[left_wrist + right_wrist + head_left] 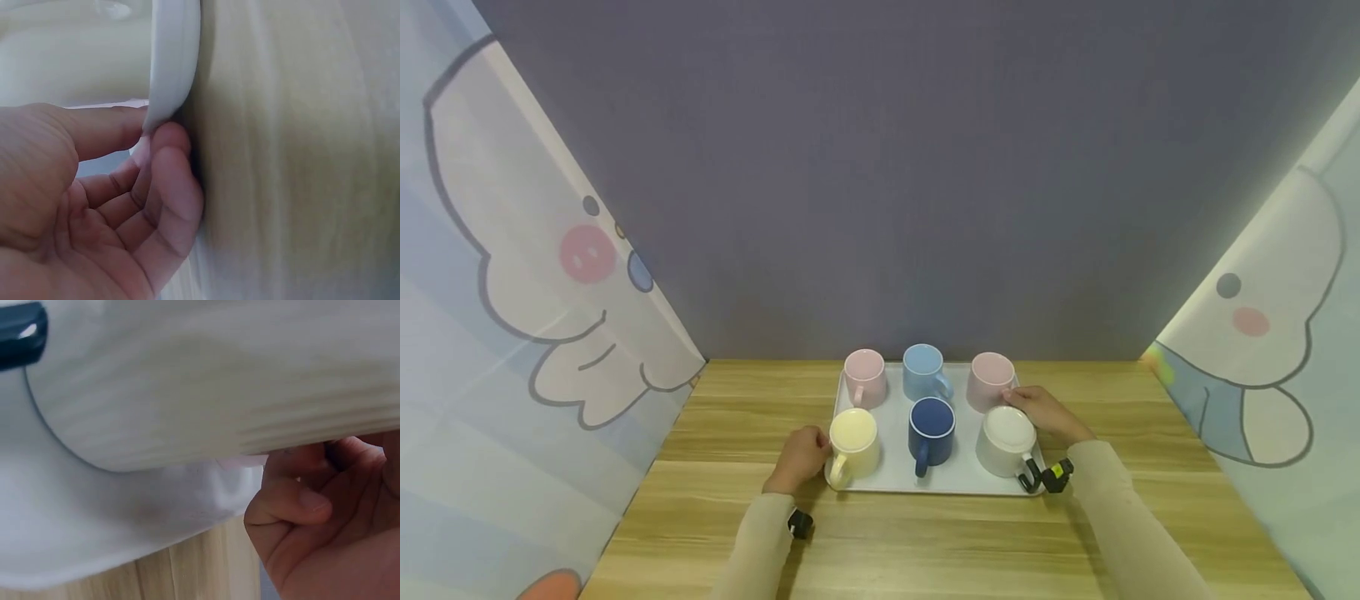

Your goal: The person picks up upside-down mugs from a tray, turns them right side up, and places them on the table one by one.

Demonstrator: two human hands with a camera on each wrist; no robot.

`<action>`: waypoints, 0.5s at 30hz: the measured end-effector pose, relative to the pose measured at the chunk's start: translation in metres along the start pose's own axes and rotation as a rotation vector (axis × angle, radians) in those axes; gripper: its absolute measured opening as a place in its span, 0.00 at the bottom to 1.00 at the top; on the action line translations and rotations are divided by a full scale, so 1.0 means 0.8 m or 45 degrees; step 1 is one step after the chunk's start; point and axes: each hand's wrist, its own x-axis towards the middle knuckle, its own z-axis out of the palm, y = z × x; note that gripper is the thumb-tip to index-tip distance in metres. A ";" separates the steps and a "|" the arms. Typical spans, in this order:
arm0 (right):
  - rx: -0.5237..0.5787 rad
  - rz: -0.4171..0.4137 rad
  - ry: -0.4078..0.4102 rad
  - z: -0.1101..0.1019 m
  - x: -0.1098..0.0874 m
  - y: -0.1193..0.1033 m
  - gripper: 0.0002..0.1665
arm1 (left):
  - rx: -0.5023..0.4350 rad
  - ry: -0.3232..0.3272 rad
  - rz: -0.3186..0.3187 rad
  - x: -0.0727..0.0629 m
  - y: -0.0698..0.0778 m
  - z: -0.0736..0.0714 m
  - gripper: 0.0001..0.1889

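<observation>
At the left, my left hand (805, 454) pinches the rim of a white tray (891, 479). In the left wrist view its thumb lies on the inner side of the tray edge (175, 56), with curled fingers under it. A yellow mug (857, 450) stands just beside that hand. My right hand (1041, 408) reaches over the tray's right side, its fingertips pinching the back right pink mug (987, 390) at its handle side. The handle is hidden by the fingers. In the right wrist view a white mug (187, 394) partly covers these curled fingers.
Also on the tray are another pink mug (867, 385), a light blue mug (921, 375) and a navy mug (931, 435). The white mug has a black handle (1030, 477) pointing front right. Behind the wooden table (925, 542) rises a grey panel (925, 183).
</observation>
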 end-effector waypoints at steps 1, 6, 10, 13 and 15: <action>0.009 0.000 -0.001 0.000 -0.001 -0.001 0.27 | -0.013 0.004 -0.005 0.000 0.000 0.000 0.07; 0.091 0.036 0.015 0.001 -0.003 -0.003 0.26 | -0.058 0.028 -0.021 -0.001 -0.001 0.003 0.07; 0.118 0.061 0.028 0.001 -0.004 -0.002 0.26 | -0.033 0.056 -0.017 -0.001 -0.001 0.005 0.08; 0.115 0.042 0.033 0.001 -0.005 0.000 0.26 | 0.004 0.080 -0.017 -0.001 0.000 0.006 0.08; 0.116 0.024 0.047 0.000 -0.006 0.003 0.25 | 0.015 0.078 -0.016 0.000 0.001 0.007 0.08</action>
